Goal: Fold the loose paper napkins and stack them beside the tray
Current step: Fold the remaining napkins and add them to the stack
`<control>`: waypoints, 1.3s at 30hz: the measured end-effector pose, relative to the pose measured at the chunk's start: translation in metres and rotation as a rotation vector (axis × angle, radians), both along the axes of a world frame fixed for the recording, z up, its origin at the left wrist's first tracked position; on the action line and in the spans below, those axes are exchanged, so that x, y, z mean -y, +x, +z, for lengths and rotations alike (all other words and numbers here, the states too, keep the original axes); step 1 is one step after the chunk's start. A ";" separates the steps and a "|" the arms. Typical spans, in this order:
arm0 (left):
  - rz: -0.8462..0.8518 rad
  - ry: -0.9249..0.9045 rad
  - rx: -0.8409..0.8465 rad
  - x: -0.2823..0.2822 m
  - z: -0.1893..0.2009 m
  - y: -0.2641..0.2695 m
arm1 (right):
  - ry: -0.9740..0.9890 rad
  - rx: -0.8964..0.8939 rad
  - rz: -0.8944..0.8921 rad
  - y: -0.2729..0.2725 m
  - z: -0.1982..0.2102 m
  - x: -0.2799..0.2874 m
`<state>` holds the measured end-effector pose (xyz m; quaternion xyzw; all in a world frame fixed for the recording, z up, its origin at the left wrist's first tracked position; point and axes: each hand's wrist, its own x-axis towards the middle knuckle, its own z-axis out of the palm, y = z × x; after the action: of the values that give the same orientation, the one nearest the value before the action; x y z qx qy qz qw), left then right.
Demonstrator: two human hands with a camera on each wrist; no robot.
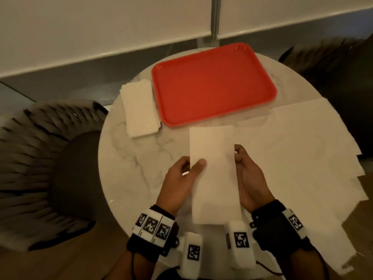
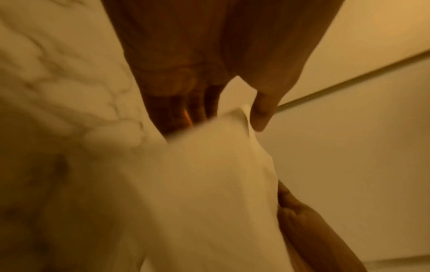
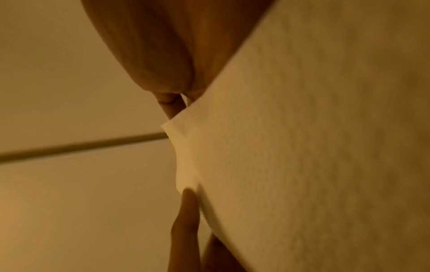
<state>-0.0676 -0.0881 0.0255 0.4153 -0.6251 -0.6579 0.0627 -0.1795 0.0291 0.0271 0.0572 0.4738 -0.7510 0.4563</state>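
Dim warm-lit room w/ a pale wall [image 1: 101, 27] and a metal pole [image 1: 215, 19] behind a round marble table [image 1: 129, 158]; dark woven chairs sit at left [image 1: 40, 158] and far right [image 1: 327, 63]. On the table's far side lies a red tray [image 1: 214, 85], nothing on it, and just beside its left edge is a stack of folded napkins [image 1: 139, 107], touching or nearly touching the rim. Loose napkins [image 1: 292, 148] are spread flat over the table's right side, overlapping, some hanging past the edge. In the middle, near the person, a folded napkin [image 1: 214, 174] is held up as a long narrow strip, its far end pointing toward the tray. The left hand [image 1: 179, 180] pinches its left edge, thumb on top, fingers under. The right hand [image 1: 250, 178] grips the right edge approx. opposite, fingers curled at the paper's side. Left wrist view: thumb and fingers close on a paper corner, blurry. Right wrist view: the napkin fills the right half, a fingertip [image 3: 188, 206] pressed on its edge. Both wrists wear black bands w/ printed marker blocks.
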 end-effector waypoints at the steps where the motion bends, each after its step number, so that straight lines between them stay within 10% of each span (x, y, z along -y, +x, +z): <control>1: 0.000 -0.034 -0.022 0.011 0.002 0.005 | 0.014 -0.025 0.007 0.005 0.001 0.013; 12: 0.303 -0.014 -0.019 0.224 -0.018 0.001 | 0.554 -0.513 -0.112 -0.019 -0.004 -0.016; 21: 0.265 -0.331 0.341 0.306 -0.068 -0.039 | 1.010 -0.481 -0.199 -0.042 -0.042 -0.092; 32: 0.312 -0.645 0.480 0.251 -0.025 -0.019 | 1.371 -1.047 0.073 -0.063 -0.055 -0.130; 39: -0.031 -0.784 0.256 0.076 -0.009 -0.030 | 1.450 -1.054 0.350 -0.101 -0.071 -0.166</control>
<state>-0.0975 -0.1640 0.0169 0.4291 -0.8373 -0.3138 0.1280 -0.2810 0.1951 -0.0436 -0.0931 0.9786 -0.1181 0.1403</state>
